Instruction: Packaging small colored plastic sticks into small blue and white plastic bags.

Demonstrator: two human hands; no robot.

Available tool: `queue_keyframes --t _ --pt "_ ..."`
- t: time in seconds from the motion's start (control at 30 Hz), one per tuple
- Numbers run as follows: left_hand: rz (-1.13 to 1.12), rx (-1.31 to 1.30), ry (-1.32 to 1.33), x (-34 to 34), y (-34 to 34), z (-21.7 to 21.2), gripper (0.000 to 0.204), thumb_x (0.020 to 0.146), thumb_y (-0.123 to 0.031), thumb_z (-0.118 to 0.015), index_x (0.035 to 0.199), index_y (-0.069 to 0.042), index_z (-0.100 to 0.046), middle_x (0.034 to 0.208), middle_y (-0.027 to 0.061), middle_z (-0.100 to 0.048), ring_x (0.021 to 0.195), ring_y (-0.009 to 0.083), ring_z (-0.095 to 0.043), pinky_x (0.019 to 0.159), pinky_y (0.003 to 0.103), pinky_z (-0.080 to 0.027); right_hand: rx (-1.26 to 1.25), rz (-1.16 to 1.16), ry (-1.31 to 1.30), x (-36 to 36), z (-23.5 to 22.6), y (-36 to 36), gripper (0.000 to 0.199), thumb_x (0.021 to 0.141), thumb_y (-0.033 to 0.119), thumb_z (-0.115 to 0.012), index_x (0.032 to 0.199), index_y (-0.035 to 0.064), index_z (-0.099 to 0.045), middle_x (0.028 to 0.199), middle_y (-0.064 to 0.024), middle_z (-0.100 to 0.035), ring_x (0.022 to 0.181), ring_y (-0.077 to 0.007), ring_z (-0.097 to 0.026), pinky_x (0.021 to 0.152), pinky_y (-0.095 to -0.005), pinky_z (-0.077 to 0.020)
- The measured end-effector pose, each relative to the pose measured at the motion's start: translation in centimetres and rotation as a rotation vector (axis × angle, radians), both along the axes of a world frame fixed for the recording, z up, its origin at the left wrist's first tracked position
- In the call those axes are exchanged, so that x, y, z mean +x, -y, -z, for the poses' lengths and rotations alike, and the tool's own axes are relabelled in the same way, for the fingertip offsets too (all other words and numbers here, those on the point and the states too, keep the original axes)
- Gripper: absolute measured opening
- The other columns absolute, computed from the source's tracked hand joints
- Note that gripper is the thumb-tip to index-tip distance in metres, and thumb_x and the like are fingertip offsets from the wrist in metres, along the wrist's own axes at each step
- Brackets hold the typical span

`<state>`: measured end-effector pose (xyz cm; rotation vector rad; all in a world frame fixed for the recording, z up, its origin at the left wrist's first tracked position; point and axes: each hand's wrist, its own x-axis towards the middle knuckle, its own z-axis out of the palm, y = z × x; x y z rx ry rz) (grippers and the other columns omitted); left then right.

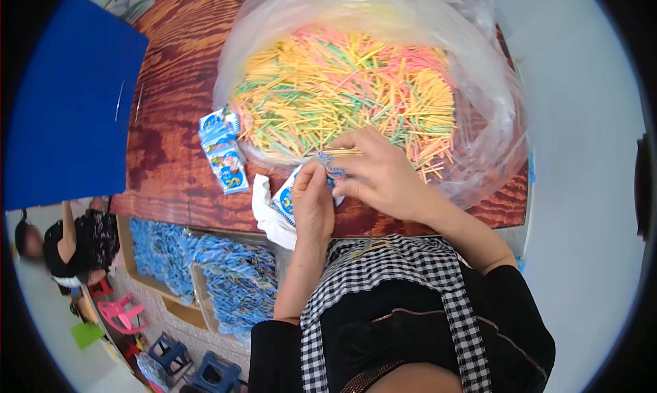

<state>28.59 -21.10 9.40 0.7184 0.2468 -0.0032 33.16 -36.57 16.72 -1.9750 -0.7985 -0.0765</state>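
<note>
My left hand (313,203) pinches the top of a small blue-and-white printed packet (285,200) at the near edge of the table. My right hand (378,174) holds the same packet's upper edge from the right, its fingers touching the left hand's fingertips. Just beyond both hands lies a large clear plastic bag (493,105) spread open, heaped with several thin yellow, pink and green sticks (349,92). A few sticks lie under my right fingers.
A short stack of matching printed packets (224,150) lies on the red-brown wooden table (171,105) left of the bag. A white bag (265,211) hangs at the table edge. Cardboard boxes of blue packets (226,276) sit on the floor. A blue board (68,98) leans at the left; another person (72,246) sits beyond it among plastic stools (120,312).
</note>
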Motion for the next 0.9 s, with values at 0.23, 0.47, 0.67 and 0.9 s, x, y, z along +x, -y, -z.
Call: queue_keyframes --t 0.23,0.47,0.67,0.9 --pt "0.108 0.202 0.026 -1.8 -1.7 -1.5 0.012 0.090 -0.003 -0.058 0.102 -0.003 -0.060 0.107 0.0065 -0.063 0.101 0.0155 -0.058 0.093 0.030 -0.043 -0.066 -0.017 -0.115 -1.2 0.7 -0.8 0.016 0.081 0.006 -0.062 0.096 0.0022 -0.064 0.103 -0.0109 -0.059 0.089 -0.0287 -0.059 0.074 -0.0358 -0.0487" --pt "0.058 0.603 0.022 -2.5 -4.9 -3.5 0.013 0.088 0.002 -0.059 0.101 0.001 -0.058 0.103 0.0080 -0.062 0.098 0.0148 -0.059 0.085 0.029 -0.048 0.163 -0.087 -0.076 -1.7 1.1 -3.1 0.017 0.083 -0.001 -0.059 0.099 0.0029 -0.063 0.098 -0.0118 -0.058 0.083 -0.0269 -0.059 0.070 -0.0341 -0.0484" --pt "-0.301 0.614 0.050 -0.9 -11.9 -2.2 0.004 0.094 -0.005 -0.054 0.097 -0.003 -0.055 0.080 0.0064 -0.063 0.068 0.0118 -0.060 0.064 0.028 -0.051 0.200 -0.030 -0.228 -1.0 3.6 -2.1 0.018 0.085 0.002 -0.060 0.102 0.0029 -0.063 0.086 -0.0107 -0.059 0.077 -0.0240 -0.058 0.067 -0.0335 -0.0456" --pt "-0.554 1.369 0.043 4.9 -18.5 5.0 0.012 0.093 -0.011 -0.058 0.092 0.001 -0.057 0.078 0.0038 -0.060 0.066 0.0112 -0.055 0.063 0.025 -0.046 -0.244 0.126 -0.181 -1.7 6.1 -4.2 0.023 0.084 0.023 -0.065 0.091 0.0024 -0.059 0.083 -0.0144 -0.059 0.075 -0.0315 -0.062 0.064 -0.0415 -0.0481"
